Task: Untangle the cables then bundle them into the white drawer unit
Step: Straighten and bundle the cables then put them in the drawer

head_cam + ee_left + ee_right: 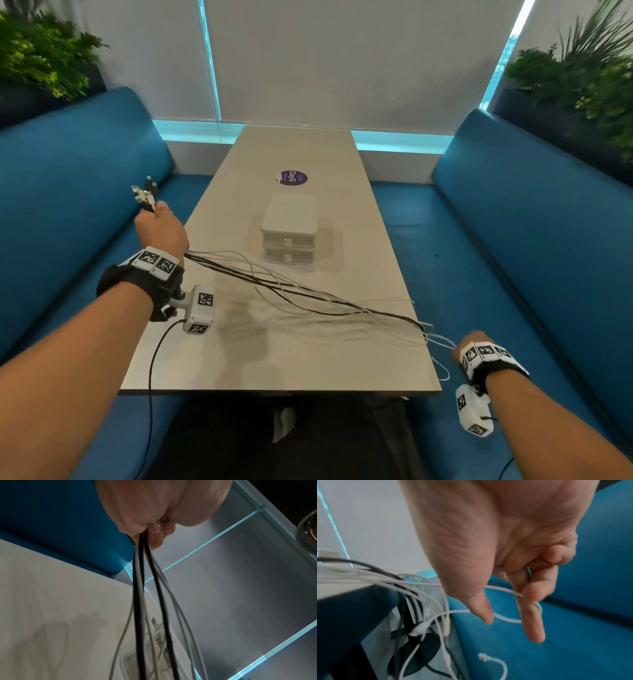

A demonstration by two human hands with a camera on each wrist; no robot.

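Note:
Several black and white cables (301,294) stretch across the table from my left hand (161,224) to the right front corner. The left hand grips them in a fist above the table's left edge, plug ends (145,195) sticking up out of it; the left wrist view shows the cables (142,588) running down from the fist (150,524). My right hand (460,347) is off the table's right edge, a white cable (508,620) looped over its curled fingers (534,615). Loose plug ends (447,626) dangle there. The white drawer unit (289,236) stands mid-table, both drawers closed.
A purple round sticker (291,178) lies on the table (239,359) beyond the drawer unit. Blue benches (496,257) flank both sides, with plants (41,58) behind them. A black wire (150,377) hangs from my left wrist camera over the front edge.

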